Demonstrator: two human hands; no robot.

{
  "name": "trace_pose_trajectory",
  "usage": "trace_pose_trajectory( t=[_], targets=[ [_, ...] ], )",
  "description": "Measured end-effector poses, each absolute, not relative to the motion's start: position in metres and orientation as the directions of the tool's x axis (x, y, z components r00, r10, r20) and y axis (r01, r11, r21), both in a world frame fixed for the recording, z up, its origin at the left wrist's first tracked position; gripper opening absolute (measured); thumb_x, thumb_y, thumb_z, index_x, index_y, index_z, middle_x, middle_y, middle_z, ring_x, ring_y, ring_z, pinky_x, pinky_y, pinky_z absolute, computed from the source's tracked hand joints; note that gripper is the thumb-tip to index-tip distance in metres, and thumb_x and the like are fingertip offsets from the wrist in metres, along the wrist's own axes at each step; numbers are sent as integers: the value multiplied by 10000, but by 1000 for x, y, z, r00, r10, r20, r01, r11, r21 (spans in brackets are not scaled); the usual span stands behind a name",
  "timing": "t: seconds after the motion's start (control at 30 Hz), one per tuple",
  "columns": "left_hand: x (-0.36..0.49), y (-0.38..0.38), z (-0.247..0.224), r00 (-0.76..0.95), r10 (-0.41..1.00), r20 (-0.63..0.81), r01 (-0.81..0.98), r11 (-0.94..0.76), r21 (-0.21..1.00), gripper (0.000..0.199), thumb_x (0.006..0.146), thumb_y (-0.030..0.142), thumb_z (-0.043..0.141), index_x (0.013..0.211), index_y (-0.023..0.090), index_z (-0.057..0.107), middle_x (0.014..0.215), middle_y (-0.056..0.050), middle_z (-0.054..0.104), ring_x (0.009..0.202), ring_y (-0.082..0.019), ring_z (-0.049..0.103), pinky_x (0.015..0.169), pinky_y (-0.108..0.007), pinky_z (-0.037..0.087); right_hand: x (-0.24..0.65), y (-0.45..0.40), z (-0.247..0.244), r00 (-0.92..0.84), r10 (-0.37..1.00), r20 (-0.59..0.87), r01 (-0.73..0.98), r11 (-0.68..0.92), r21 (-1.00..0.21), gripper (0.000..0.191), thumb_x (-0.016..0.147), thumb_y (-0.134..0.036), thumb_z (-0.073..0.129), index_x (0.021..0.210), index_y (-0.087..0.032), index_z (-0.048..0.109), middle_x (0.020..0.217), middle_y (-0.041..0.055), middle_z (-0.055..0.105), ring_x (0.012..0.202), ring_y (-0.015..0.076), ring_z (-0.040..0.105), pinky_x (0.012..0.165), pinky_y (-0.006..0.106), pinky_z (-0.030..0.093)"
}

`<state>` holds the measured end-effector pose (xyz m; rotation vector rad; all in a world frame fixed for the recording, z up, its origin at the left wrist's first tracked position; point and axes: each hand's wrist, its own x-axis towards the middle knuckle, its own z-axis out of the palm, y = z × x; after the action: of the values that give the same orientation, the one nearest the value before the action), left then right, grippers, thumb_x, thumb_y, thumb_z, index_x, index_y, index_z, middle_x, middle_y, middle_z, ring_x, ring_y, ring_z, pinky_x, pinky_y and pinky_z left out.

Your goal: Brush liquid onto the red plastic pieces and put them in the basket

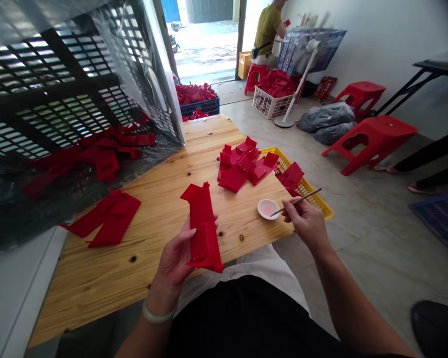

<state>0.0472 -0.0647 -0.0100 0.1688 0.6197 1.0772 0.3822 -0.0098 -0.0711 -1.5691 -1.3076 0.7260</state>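
Note:
My left hand (177, 256) is closed around a long red plastic piece (203, 226) with raised edges, held up above the near side of the wooden table (164, 194). Between the fingers of my right hand (306, 221) is a thin brush-like stick (302, 197). Its lower end dips into a small white dish (268, 209) of pinkish liquid near the table's right edge; the tip itself is too small to make out. A pile of similar red pieces (242, 164) lies beyond the dish. A few more red pieces (114, 219) rest on the table at the left.
A black plastic crate (59, 84) with clear film and red pieces inside stands on the left. Beyond the table's right edge sits a yellow basket (317, 201). Red stools (377, 132), a fan (298, 89), and a seated co-worker (267, 30) are farther back.

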Motion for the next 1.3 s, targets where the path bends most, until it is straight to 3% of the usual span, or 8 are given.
trace_pose_trajectory(
  t=[0.1, 0.23, 0.4, 0.57, 0.73, 0.9, 1.1, 1.3],
  targets=[
    [51, -67, -6, 294, 879, -375, -756, 453, 472, 891, 933, 1, 587, 1738, 259, 308, 1450, -141, 737, 1158, -283, 800, 1016, -394, 641, 383, -9, -72, 258, 958, 121, 413, 4, -911, 688, 817, -886, 703, 859, -199, 721, 650, 58, 727, 504, 195, 678, 500, 303, 592],
    [57, -63, -8, 227, 897, -380, -822, 385, 419, 671, 1034, 154, 505, 1694, 126, 392, 1440, -209, 726, 1271, -362, 743, 1155, -571, 531, 384, -11, -72, 257, 958, 130, 411, 13, -911, 659, 797, -861, 751, 855, -204, 741, 644, 51, 727, 504, 194, 675, 498, 300, 582],
    [63, -64, -6, 311, 865, -393, -791, 465, 397, 673, 1154, 535, 328, 1398, 11, 674, 1308, -291, 761, 1035, -284, 807, 957, -410, 623, 386, -13, -71, 269, 950, 157, 406, 36, -913, 619, 818, -822, 766, 915, -211, 775, 705, 54, 758, 562, 188, 701, 560, 297, 592],
    [65, -69, -9, 276, 895, -351, -760, 427, 490, 844, 1141, 625, 182, 1181, 34, 782, 1103, -247, 812, 1015, -339, 794, 939, -541, 639, 387, -15, -75, 222, 968, 119, 408, 19, -913, 656, 752, -844, 804, 879, -200, 801, 649, 57, 748, 515, 201, 686, 499, 305, 575],
    [66, -77, -14, 161, 925, -345, -657, 362, 662, 703, 1089, 675, 448, 1172, 78, 809, 1151, -203, 816, 1002, -319, 792, 899, -470, 660, 382, -24, -64, 293, 944, 152, 369, 35, -929, 489, 884, -703, 796, 968, -221, 803, 741, 32, 771, 632, 192, 731, 629, 302, 615],
    [74, -88, -11, 106, 915, -389, -535, 382, 753, 830, 865, 865, 675, 1145, 97, 817, 1142, -198, 823, 917, -295, 791, 786, -390, 670, 349, -44, -13, 170, 958, 231, 205, 194, -959, 205, 984, -437, 803, 1091, -262, 811, 899, 14, 804, 821, 184, 776, 823, 297, 648],
    [81, -97, -7, -21, 943, -332, -405, 296, 865, 796, 938, 828, 614, 1295, 130, 755, 1138, -166, 827, 942, -292, 787, 853, -393, 642, 305, -67, 26, -107, 878, 467, 184, 479, -858, 198, 1038, -192, 708, 1198, -289, 775, 906, -3, 792, 766, 170, 781, 742, 288, 667],
    [79, -99, 2, -80, 966, -247, -295, 213, 931, 634, 1000, 694, 643, 1353, 183, 774, 1192, -108, 823, 1146, -312, 742, 1002, -362, 564, 290, -69, 23, -192, 830, 524, 289, 558, -778, 239, 1047, -206, 701, 1251, -322, 747, 971, 9, 812, 799, 200, 797, 771, 327, 663]
  ],
)
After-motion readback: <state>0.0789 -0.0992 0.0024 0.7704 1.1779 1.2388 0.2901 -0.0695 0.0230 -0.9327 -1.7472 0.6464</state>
